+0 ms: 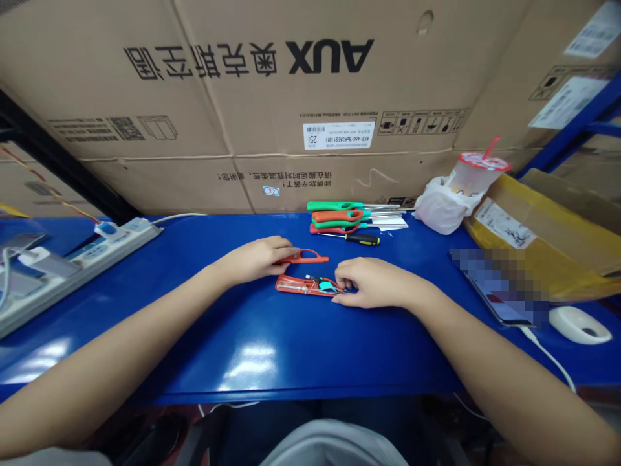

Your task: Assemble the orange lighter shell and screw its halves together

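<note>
An opened long-nosed gas lighter lies in two parts on the blue table. Its orange-red casing half, with a loop-shaped trigger guard, is pinched in my left hand. Just nearer to me lies the other half, with a clear fuel tank, a teal piece and thin wires in it. My right hand is closed at its right end, fingers bent around small parts there; what exactly they grip is hidden. Beyond the hands lies a black-and-yellow screwdriver.
Several green and orange lighters are stacked at the back. A power strip runs along the left. On the right are a bagged drink cup, a yellow-taped carton, a phone and a white mouse-shaped object. A large cardboard sheet stands behind.
</note>
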Demonstrator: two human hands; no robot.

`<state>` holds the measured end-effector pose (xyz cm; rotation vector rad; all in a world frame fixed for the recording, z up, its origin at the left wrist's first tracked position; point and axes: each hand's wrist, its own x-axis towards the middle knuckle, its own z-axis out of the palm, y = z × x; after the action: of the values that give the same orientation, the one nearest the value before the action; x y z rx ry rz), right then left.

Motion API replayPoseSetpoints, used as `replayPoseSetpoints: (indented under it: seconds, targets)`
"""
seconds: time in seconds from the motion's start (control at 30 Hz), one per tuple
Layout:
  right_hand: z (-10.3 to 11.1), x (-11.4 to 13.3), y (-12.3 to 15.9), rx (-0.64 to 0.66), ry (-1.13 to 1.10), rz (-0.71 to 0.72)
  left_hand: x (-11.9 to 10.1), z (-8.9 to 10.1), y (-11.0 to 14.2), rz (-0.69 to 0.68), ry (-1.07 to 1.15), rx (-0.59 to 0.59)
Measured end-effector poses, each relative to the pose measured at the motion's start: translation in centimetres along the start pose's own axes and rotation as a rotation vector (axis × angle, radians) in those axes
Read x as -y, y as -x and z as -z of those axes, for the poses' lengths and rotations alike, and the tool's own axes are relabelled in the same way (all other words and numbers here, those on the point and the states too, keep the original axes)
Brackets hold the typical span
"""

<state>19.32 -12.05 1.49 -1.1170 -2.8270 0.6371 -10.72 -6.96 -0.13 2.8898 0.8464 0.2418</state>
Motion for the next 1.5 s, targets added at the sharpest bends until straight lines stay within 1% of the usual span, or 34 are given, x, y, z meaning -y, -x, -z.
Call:
replayPoseSetpoints:
  seconds: [0.1, 0.17, 0.3, 0.37, 0.47, 0.57, 0.63, 0.7, 0.73, 0.8, 0.87, 0.97, 1.07, 1.17, 1.23, 1.33, 1.4, 1.5]
  targets:
    - [0.3, -0.5, 0.3, 0.011, -0.004, 0.034, -0.7, 0.0, -1.8, -0.082, -0.002, 0.046]
    - [0.6, -0.7, 0.5, 0.024, -0.017, 0.044, -1.1, 0.1, -2.6, -0.107, -0.012, 0.069]
    - [1.1, -0.8, 0.9, 0.09, -0.06, 0.027, -1.8, 0.2, -3.3, -0.083, -0.045, 0.066]
    - [1.4, -0.9, 1.1, 0.101, -0.06, 0.005, -1.9, 0.2, -3.5, -0.065, -0.017, 0.05]
    - [1.8, -1.1, 1.4, 0.097, -0.055, -0.027, -1.6, 0.1, -4.1, -0.049, 0.1, -0.02]
    - [2.0, -1.5, 1.5, 0.11, -0.09, -0.047, -1.3, 0.1, -4.8, -0.024, 0.172, -0.143]
    - [2.1, -1.7, 1.4, 0.124, -0.114, -0.049, -1.6, 0.3, -4.9, -0.008, 0.179, -0.216]
    - [2.1, -2.0, 1.3, 0.135, -0.133, -0.053, -2.3, 0.6, -4.5, -0.003, 0.21, -0.254]
    - [2.1, -2.0, 1.2, 0.137, -0.143, -0.057, -2.7, 0.7, -4.1, -0.004, 0.236, -0.253]
    - [2.1, -2.2, 1.1, 0.136, -0.159, -0.069, -3.6, 0.9, -3.0, -0.027, 0.293, -0.197]
    - [2.0, -2.2, 0.9, 0.128, -0.162, -0.077, -4.3, 0.7, -1.7, -0.024, 0.203, -0.157]
    - [1.8, -2.1, 0.8, 0.1, -0.15, -0.07, -4.6, 0.1, 0.1, 0.024, 0.067, -0.109]
    - [1.5, -1.9, 0.7, 0.041, -0.125, -0.044, -4.4, -0.6, 1.3, 0.05, 0.015, -0.137]
    - [1.4, -2.1, 0.7, -0.003, -0.121, -0.039, -3.9, -1.1, 1.7, 0.022, 0.005, -0.186]
    - [1.4, -2.4, 0.7, 0.012, -0.153, -0.054, -3.5, -1.4, 1.8, -0.02, 0.041, -0.206]
    - [1.5, -2.8, 0.6, 0.068, -0.26, -0.062, -2.9, -1.7, 1.9, -0.073, 0.118, -0.221]
    - [1.5, -2.9, 0.6, 0.093, -0.325, -0.063, -2.6, -1.9, 1.9, -0.084, 0.154, -0.227]
    - [1.6, -2.9, 0.6, 0.103, -0.348, -0.076, -2.5, -2.1, 1.9, -0.081, 0.202, -0.211]
